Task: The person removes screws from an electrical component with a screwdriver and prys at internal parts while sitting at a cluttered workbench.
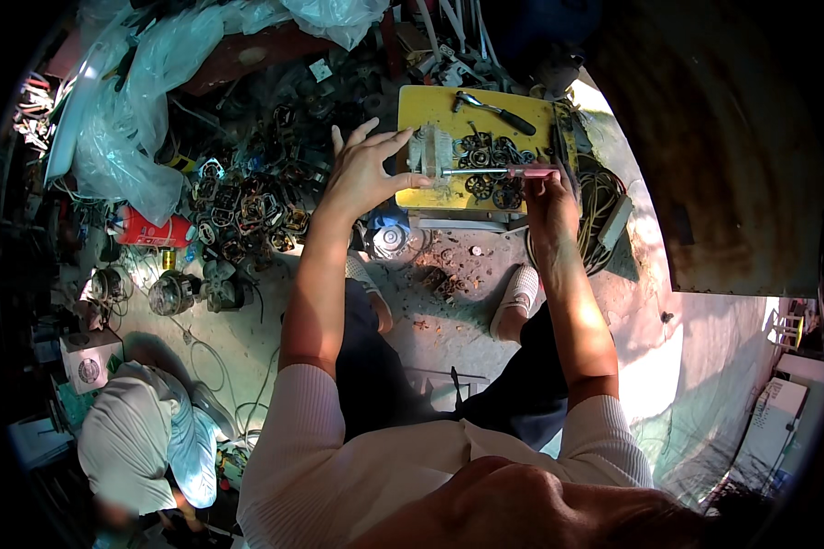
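Note:
On a yellow board (417,99) in front of me stands a block-like grey metal part (430,154), perhaps a motor body. My left hand (366,169) braces its left side between thumb and forefinger, the other fingers spread. My right hand (551,206) is closed round the pink handle of a screwdriver (476,171). The screwdriver lies level, its tip at the right side of the grey part; the exact contact point is too small to tell. Several dark wheel-like parts (494,151) lie behind and below its shaft. Farther back rests a ratchet wrench (499,112) with a black handle.
Heaped metal parts (247,197) and clear plastic sheeting (124,137) fill the left. A red container (151,229) lies there. Coiled hose or cable (604,210) sits right of the board. Small debris (444,279) lies between my feet. Another person (137,439) crouches at lower left.

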Motion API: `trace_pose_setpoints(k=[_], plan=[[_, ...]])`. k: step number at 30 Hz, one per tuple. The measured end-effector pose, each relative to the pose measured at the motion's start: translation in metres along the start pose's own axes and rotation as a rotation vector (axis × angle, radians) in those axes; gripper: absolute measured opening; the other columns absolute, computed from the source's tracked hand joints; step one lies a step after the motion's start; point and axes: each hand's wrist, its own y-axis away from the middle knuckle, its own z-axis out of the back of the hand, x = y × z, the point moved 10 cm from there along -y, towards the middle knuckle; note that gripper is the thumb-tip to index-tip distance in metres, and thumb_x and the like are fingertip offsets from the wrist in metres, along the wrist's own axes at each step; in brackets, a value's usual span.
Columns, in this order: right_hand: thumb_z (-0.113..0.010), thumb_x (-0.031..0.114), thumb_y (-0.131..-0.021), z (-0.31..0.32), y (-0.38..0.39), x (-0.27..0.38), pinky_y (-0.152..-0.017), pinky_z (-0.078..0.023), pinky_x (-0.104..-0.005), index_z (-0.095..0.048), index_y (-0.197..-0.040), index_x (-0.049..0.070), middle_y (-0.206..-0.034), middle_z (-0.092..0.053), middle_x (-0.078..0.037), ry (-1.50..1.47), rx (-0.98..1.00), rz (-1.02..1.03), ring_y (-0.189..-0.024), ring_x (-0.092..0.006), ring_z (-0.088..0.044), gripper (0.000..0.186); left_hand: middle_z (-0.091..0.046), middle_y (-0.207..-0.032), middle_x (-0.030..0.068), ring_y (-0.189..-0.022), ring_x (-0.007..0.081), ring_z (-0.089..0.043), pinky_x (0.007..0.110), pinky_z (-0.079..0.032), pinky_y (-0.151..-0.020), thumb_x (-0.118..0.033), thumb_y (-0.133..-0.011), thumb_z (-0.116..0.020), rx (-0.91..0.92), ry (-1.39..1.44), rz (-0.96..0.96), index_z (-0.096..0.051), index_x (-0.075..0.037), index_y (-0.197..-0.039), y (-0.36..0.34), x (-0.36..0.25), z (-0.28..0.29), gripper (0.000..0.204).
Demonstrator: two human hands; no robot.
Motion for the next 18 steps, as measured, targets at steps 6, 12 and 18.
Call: trace_pose_setpoints(k=[6, 12, 18], plan=[[-0.053, 0.024, -0.097, 0.007, 0.007, -0.001, -0.075, -0.047, -0.0298, -0.052, -0.119, 0.012, -0.094, -0.061, 0.001, 0.098, -0.064, -0.061, -0.084, -0.0122, -0.059, 0.025, -0.059, -0.127, 0.0108, -0.133, 0.0329, -0.035, 0.061, -0.006, -0.11, -0.059, -0.066, -0.073, -0.013, 0.016, -0.015, -0.057, -0.013, -0.129, 0.0, -0.001, -0.001, 0.08], [-0.057, 0.029, -0.095, 0.007, -0.001, -0.001, -0.072, -0.047, -0.0303, -0.052, -0.118, 0.014, -0.093, -0.06, 0.002, 0.082, 0.043, -0.009, -0.082, -0.011, -0.058, 0.028, -0.059, -0.127, 0.0101, -0.133, 0.0329, -0.036, 0.062, -0.006, -0.11, -0.059, -0.069, -0.071, -0.023, 0.012, -0.001, -0.057, -0.013, -0.129, -0.003, 0.003, -0.005, 0.077], [-0.051, 0.023, -0.098, 0.002, 0.015, 0.0, -0.075, -0.048, -0.0307, -0.049, -0.12, 0.013, -0.1, -0.06, 0.0, 0.137, -0.039, -0.031, -0.084, -0.0114, -0.058, 0.024, -0.059, -0.127, 0.0098, -0.133, 0.0327, -0.035, 0.06, -0.006, -0.11, -0.058, -0.072, -0.068, -0.013, -0.019, -0.012, -0.057, -0.013, -0.129, 0.002, -0.003, -0.002, 0.073]])
